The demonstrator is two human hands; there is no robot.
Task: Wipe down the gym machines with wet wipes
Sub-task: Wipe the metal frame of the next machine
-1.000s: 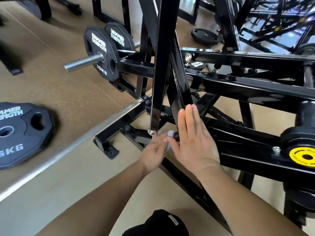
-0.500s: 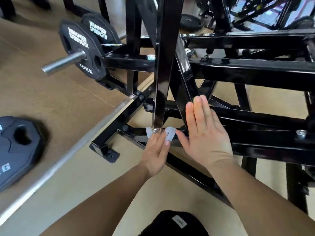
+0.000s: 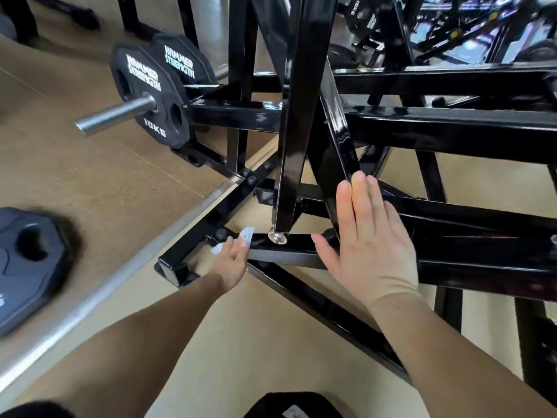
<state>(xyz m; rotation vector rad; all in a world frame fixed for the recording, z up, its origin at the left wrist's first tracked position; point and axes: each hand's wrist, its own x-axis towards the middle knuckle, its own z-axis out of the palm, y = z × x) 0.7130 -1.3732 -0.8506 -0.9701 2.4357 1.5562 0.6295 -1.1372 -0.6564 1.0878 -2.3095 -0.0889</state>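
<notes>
The left hand (image 3: 233, 262), just left of the middle of the frame, lay with fairly straight fingers over a white wet wipe (image 3: 247, 234) and pressed it onto a low bar (image 3: 289, 254) of the machine; corners of the wipe stuck out past the fingertips and at the hand's left side. The right hand (image 3: 372, 245), right of centre, was flat and spread, fingers together and straight, thumb held out to the left. It gripped nothing, and its fingertips rested against a slanted tube (image 3: 334, 110) of the frame.

The glossy black machine frame (image 3: 452, 131) filled the upper and right parts of the picture, its square tubes crossing at many angles. Beneath it ran the tan floor (image 3: 90, 182), cut from lower left towards the centre by a silver metal strip (image 3: 105, 294). A loose dark weight plate (image 3: 30, 267) lay on the floor at the left edge, blurred.

In the upper left, a black plate marked "10KG" (image 3: 147, 95) sat on a bare steel peg (image 3: 114, 116) that pointed down-left, and a second plate (image 3: 180, 60) stood just behind it. Both carried white lettering.

A dark object with a small white tag (image 3: 289, 407) showed at the bottom edge; what it was could not be told. A shiny bolt head (image 3: 278, 237) sat on the low bar between the two hands, at the foot of an upright tube.
</notes>
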